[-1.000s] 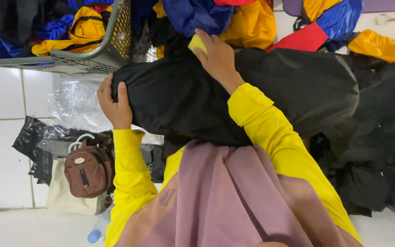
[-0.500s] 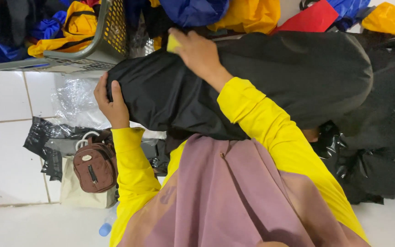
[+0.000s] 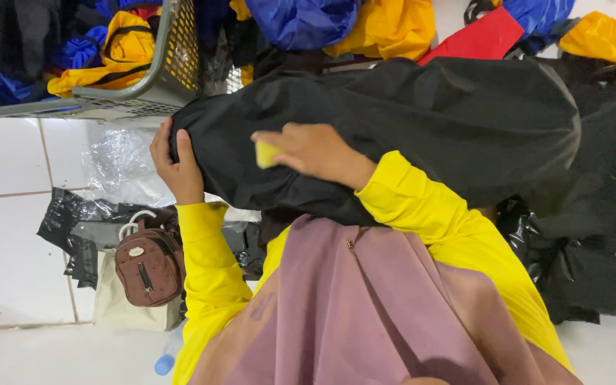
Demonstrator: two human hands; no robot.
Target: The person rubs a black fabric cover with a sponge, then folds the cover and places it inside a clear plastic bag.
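Right hand (image 3: pixel 315 151) is now lying mid-way along the black, smooth, rolled-up fabric bundle (image 3: pixel 408 121), having slid back from its far top edge of a second ago. Its fingers are pinching a small pale-yellow block (image 3: pixel 268 154), pressed flat against the cloth. Left hand (image 3: pixel 174 165) is clenching the bundle's near end, thumb on top, fingers wrapped under. The bundle is resting across the lap, under the right fingertips; the grey plastic mesh basket (image 3: pixel 152 85) is sitting just beyond the left fingers. Judgement: the block is being drawn along the surface.
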